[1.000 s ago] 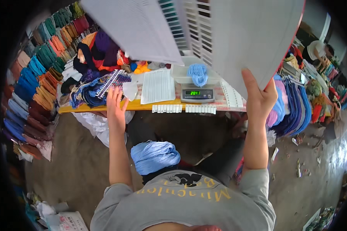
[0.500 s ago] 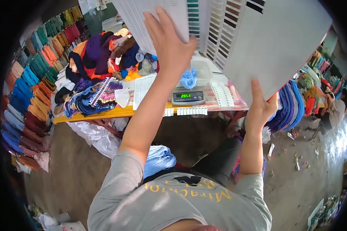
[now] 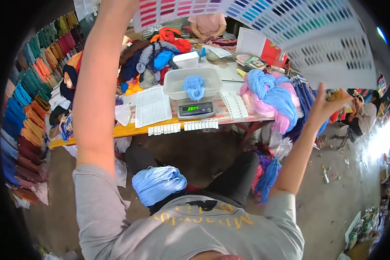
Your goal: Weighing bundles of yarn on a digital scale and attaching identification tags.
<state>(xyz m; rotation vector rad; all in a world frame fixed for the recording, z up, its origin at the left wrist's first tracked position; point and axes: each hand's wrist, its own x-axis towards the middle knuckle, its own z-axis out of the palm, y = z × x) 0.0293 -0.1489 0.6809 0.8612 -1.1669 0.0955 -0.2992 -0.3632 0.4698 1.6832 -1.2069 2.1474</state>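
A wide fold-out colour shade card [image 3: 290, 26], with rows of pink, blue, green and grey swatches, spreads across the top of the head view. At its lower right edge is my right hand [image 3: 325, 104], thumb in front, gripping the card. My left hand [image 3: 125, 8] is raised to the card's left end; the upper edge of the picture cuts off its fingers. Under the card, a clear plastic tub [image 3: 171, 89] holding a small light-blue yarn hank [image 3: 193, 86] sits on a digital scale [image 3: 196, 109] with a lit green display. A larger light-blue yarn bundle [image 3: 159, 185] rests on my lap.
Blue and pink skeins [image 3: 271, 97] lie at the table's right end. A printed sheet [image 3: 153, 107] and a strip of labels [image 3: 234, 105] flank the scale. Mixed yarn is piled behind. Another person [image 3: 207, 26] sits across the table. Hanging yarn racks [image 3: 37, 86] line the left side.
The shade card has been spread wider and swung up, now showing pink and blue swatches. My left hand has risen to the upper left; my right hand has moved right. More tabletop shows.
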